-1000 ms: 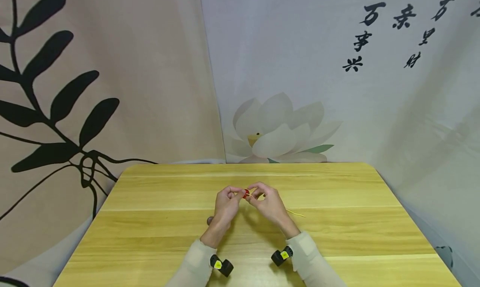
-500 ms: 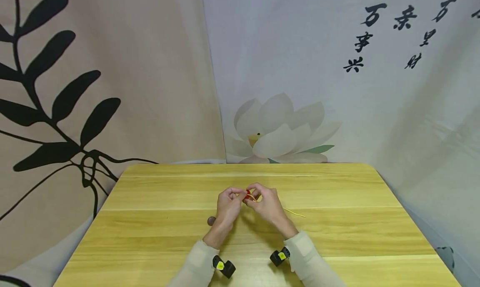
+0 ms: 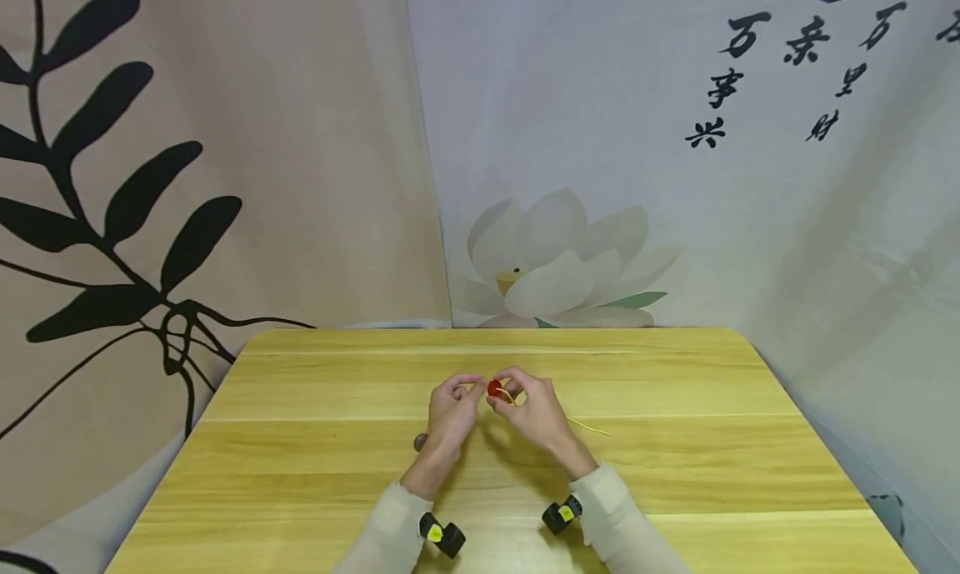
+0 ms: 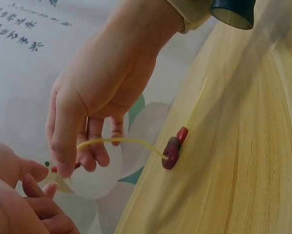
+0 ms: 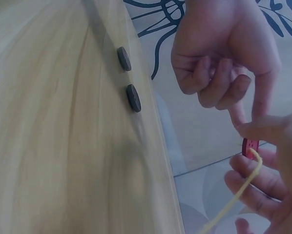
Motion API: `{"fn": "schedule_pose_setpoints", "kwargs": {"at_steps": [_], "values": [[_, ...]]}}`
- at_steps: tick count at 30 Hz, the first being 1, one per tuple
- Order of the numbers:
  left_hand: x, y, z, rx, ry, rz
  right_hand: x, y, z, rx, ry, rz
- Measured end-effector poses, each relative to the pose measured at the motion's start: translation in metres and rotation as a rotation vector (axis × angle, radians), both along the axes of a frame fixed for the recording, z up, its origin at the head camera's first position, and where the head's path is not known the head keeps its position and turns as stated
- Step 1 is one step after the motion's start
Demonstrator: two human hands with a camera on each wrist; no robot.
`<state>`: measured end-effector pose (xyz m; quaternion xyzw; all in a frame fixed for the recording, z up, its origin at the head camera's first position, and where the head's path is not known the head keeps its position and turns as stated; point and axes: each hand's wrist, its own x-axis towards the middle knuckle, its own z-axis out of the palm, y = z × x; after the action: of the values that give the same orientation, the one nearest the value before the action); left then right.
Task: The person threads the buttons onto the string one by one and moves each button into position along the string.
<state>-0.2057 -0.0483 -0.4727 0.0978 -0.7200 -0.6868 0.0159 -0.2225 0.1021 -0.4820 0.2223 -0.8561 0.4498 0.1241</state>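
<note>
My right hand [image 3: 534, 407] pinches a small red button [image 3: 494, 388] between thumb and fingers above the table. A yellow string [image 5: 234, 197] passes through a hole in that button. In the left wrist view the string runs down to a dark red button [image 4: 170, 157], with a brownish one and a red one behind it on the table. My left hand [image 3: 452, 411] hovers just left of the held button, thumb and forefinger extended and slightly parted, other fingers curled in. Its fingertips are partly hidden behind the right thumb in the right wrist view.
Two dark buttons, a nearer one [image 5: 133, 98] and a farther one [image 5: 124, 59], lie on the wooden table [image 3: 315, 474]. The string's tail [image 3: 588, 426] lies right of the right hand. A printed curtain [image 3: 337, 141] hangs behind the table's far edge.
The left fingertips have drawn back to the left from the red button, which now shows more fully. The right hand has shifted slightly and keeps its hold on the button.
</note>
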Motion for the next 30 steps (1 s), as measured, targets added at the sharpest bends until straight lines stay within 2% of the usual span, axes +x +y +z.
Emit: {"fn": "schedule_pose_setpoints", "kwargs": {"at_steps": [13, 22, 30], "values": [[0.001, -0.010, -0.004, 0.024, -0.008, -0.051, 0.001, 0.005, 0.001, -0.079, -0.092, 0.074], [0.003, -0.010, -0.005, 0.005, 0.003, -0.091, 0.003, 0.006, 0.002, -0.107, -0.153, 0.083], [0.004, -0.008, -0.006, -0.010, 0.002, -0.112, 0.003, 0.007, 0.002, -0.103, -0.148, 0.086]]}}
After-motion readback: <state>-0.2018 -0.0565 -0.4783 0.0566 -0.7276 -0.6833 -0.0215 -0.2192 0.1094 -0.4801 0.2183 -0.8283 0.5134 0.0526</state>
